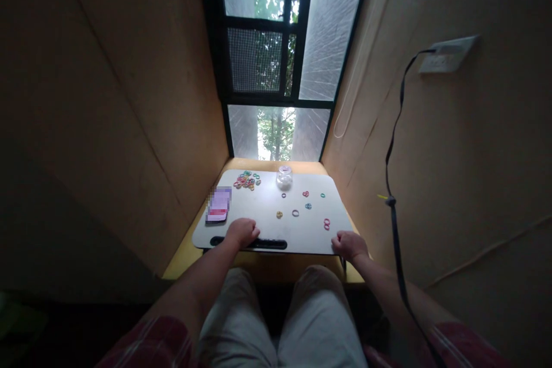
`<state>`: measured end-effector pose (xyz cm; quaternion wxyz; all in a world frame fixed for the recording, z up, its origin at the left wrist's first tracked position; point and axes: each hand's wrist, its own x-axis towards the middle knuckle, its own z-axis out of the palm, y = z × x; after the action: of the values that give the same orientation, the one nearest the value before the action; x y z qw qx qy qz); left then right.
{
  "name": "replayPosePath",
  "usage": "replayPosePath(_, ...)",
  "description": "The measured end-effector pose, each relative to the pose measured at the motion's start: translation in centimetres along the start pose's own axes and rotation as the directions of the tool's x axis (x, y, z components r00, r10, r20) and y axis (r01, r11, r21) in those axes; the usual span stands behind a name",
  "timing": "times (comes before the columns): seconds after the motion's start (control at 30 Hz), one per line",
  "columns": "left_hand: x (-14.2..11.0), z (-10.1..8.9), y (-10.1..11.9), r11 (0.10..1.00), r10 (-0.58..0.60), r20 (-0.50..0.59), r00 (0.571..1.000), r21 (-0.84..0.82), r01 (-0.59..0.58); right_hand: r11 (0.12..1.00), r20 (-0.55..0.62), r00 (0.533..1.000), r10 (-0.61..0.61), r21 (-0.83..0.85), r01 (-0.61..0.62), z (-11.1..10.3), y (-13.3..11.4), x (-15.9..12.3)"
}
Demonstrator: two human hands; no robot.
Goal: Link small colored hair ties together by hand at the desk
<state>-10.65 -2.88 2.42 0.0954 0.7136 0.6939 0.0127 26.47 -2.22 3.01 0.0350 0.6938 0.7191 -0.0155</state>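
Observation:
My left hand (244, 232) is closed in a fist on the front of the white lap table (254, 224), over the black slot (271, 244). Nothing shows in it. At the front right corner rests my right hand (350, 245), also closed, with nothing visible between the fingers. Small coloured rings that look like hair ties lie apart on the right half: pink ones (326, 223) nearest my right hand, a grey one (295, 213), a yellow bunch (279, 214), blue ones (308, 206), a red bunch (306, 194) and a green one (322, 195). A mixed pile (245, 180) sits at the back left.
A clear round container (284, 178) stands at the table's back middle. On the left lies a phone (218, 205) with a lit, blurred screen. Walls flank both sides, and a window (276, 132) is ahead. A dark cable (394, 230) hangs from the socket (448, 54) at right.

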Motion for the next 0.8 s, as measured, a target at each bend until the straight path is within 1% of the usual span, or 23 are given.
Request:
replayPosePath(0.13, -0.4, 0.4, 0.2, 0.998, -0.033, -0.01, 0.999, -0.049, 0.032, 1.0, -0.012, 1.0, -0.006, -0.002, 0.006, 0.2, -0.1, -0.5)
replayPosePath(0.27, -0.9, 0.4, 0.4, 0.996, -0.06, -0.041, 0.997, -0.062, 0.058, 1.0, -0.046, 0.999, -0.008, 0.014, 0.009, 0.4, -0.3, -1.2)
replayPosePath(0.4, -1.8, 0.2, 0.6, 0.995, -0.082, -0.112, 0.99, -0.058, 0.075, 1.0, -0.101, 0.995, -0.006, 0.027, 0.008, 0.6, -0.3, -1.7)
replayPosePath(0.57, -3.3, 0.3, 1.0, 0.994, -0.09, -0.205, 0.975, -0.076, 0.076, 0.999, -0.1, 0.995, -0.023, 0.04, 0.027, 0.4, -0.4, -1.6)
replayPosePath(0.67, -3.7, 0.5, 1.1, 0.992, -0.098, -0.209, 0.973, -0.093, 0.08, 0.998, -0.088, 0.995, -0.035, 0.051, 0.04, 0.2, -0.6, -1.6)
replayPosePath(0.8, -3.9, 0.2, 1.0, 0.991, -0.096, -0.163, 0.982, -0.112, 0.079, 0.997, -0.051, 0.998, -0.047, 0.055, 0.05, -0.1, -0.8, -1.7)
